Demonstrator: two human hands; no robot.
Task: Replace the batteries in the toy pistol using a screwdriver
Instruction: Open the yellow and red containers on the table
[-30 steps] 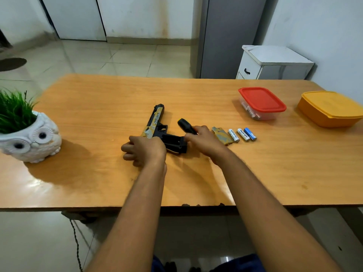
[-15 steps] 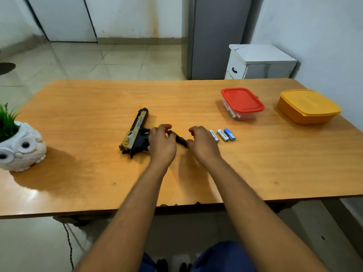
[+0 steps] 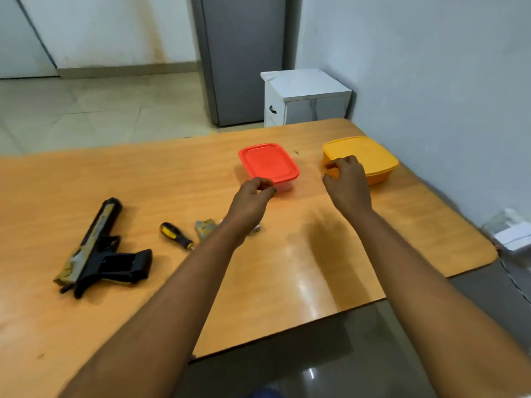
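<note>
**Both hands off the pistol, now at the containers**

Since a second ago both hands have left the toy pistol and screwdriver and reached forward-right. Left hand point(image 3: 253, 196) is at the near edge of the red-lidded container point(image 3: 268, 162), fingers curled; can't tell whether its grip holds anything. Right hand point(image 3: 346, 182) is at the near-left corner of the yellow container point(image 3: 370, 156), fingers curled on the lid edge.

Toy pistol point(image 3: 100, 254) lies flat on the table point(image 3: 316, 268), far left, well apart from both hands, handle pointing right. Screwdriver point(image 3: 175, 235) lies loose just right of it. Battery cover point(image 3: 205, 228) sits beside the screwdriver, partly behind the left forearm. Batteries mostly hidden by that arm.
</note>
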